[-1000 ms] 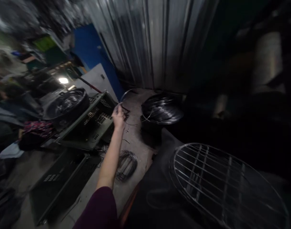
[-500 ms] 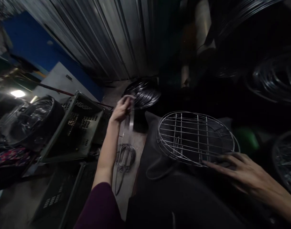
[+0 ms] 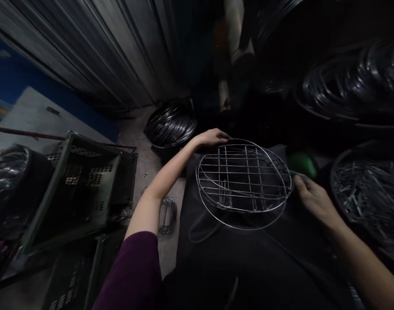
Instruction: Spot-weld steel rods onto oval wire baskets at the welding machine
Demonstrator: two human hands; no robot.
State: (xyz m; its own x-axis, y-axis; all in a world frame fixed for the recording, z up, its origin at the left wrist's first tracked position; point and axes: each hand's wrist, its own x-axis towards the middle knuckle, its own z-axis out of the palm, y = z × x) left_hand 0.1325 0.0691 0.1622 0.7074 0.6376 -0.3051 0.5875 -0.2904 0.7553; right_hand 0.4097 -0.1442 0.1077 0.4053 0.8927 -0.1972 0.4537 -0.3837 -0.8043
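A round wire rack (image 3: pixel 238 173), with straight crossing bars, rests on the dark cloth over my lap. A loose wire ring (image 3: pixel 245 229) lies aslant over it, its near side hanging past the rack's front edge. At the far left rim, my left hand (image 3: pixel 213 137) is closed on the ring, fingertips partly hidden. My right hand (image 3: pixel 313 196) pinches the rack's right edge between thumb and fingers.
A coil of dark wire (image 3: pixel 171 125) stands beyond my left arm. Green plastic crates (image 3: pixel 67 189) are at left, and a wire bundle (image 3: pixel 167 216) lies on the floor. At right are a tub of metal pieces (image 3: pixel 371 189) and coiled wire (image 3: pixel 355 82).
My left hand has moved right from beside the wire coil to the rack, bringing the ring over it. My right hand has shifted up along the rack's edge. The view has turned.
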